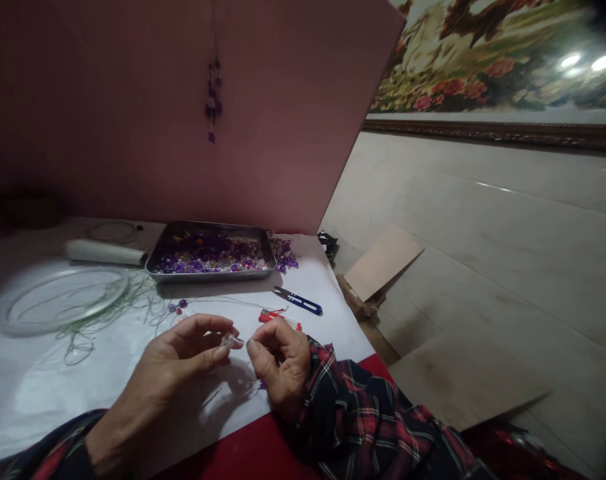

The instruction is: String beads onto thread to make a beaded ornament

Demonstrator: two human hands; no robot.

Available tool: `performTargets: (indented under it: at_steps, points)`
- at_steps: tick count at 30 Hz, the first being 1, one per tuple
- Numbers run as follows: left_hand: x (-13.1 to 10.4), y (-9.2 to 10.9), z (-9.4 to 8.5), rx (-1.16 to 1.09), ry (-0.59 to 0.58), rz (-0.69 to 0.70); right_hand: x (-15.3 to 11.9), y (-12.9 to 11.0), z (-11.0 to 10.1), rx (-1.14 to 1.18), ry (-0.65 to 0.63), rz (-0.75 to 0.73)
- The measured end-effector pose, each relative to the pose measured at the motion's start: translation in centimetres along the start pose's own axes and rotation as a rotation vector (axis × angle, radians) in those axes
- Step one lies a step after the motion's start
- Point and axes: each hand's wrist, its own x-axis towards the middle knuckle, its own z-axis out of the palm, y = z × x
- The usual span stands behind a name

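Note:
Between the thumb and fingers of my left hand [175, 363] is a small clear bead [231, 341]. Close by on its right, my right hand [281, 365] is pinched, thumb against forefinger. Whatever that pinch holds is too fine to make out. A purple bead [261, 385] shows just under my right hand. Behind the hands lie a red tool [273, 316], partly covered by my right hand, and blue-handled thread snips [303, 303]. Two purple beads and a red one [179, 307] rest on the white tabletop beyond my left hand.
A metal tray [210, 276] of mostly purple beads stands at the back, with more beads [285, 255] heaped at its right. Leftward are a clear ring [110, 301], tangled green cord [80, 340] and a pale cone [105, 253]. A bead strand [213, 100] hangs on the pink panel.

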Motion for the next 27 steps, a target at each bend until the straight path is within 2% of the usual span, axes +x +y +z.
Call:
performTargets:
  at_steps: [3,10,15,27]
  points:
    - [-0.06,-0.22,-0.19,0.02,-0.02,0.005,-0.02,-0.19,0.04,0.01,0.001,0.003]
    - [0.25,-0.45,-0.34,0.081,0.031,0.118,-0.11,-0.08,0.07,-0.04,-0.012,-0.032]
    - [0.17,-0.59,-0.52,0.059,0.034,0.025,-0.13,-0.2,0.14,-0.057,0.001,-0.026]
    - [-0.06,-0.4,-0.2,0.114,0.069,0.069,0.13,0.32,0.28,-0.036,0.022,-0.02]
